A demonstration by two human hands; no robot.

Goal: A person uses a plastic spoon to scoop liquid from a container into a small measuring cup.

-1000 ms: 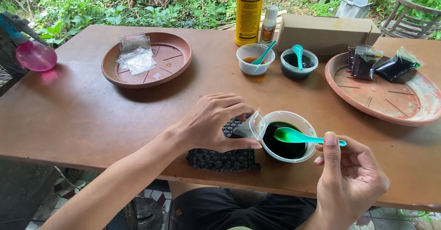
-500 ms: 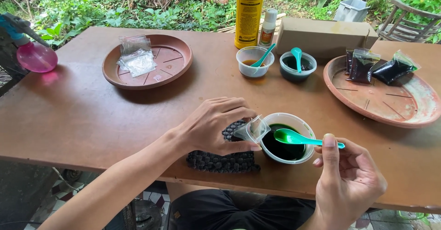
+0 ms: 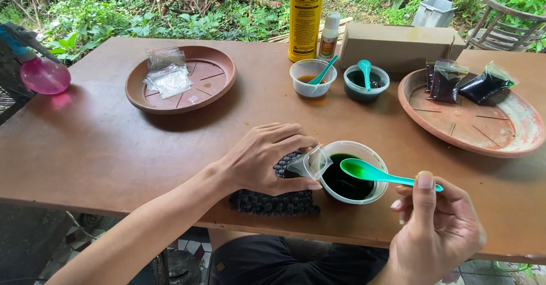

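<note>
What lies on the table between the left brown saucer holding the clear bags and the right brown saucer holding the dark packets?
In the head view, two small cups stand there: a clear cup and a dark cup, each holding a teal spoon.

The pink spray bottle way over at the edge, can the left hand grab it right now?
Probably not right away. The left hand is busy pinching a small clear bag at the cup of dark green liquid. The pink spray bottle stands far across bare table, so nothing blocks the way.

Cup (image 3: 354,178) front centre; spoon (image 3: 375,173) over it; mat (image 3: 274,201) left.
</note>
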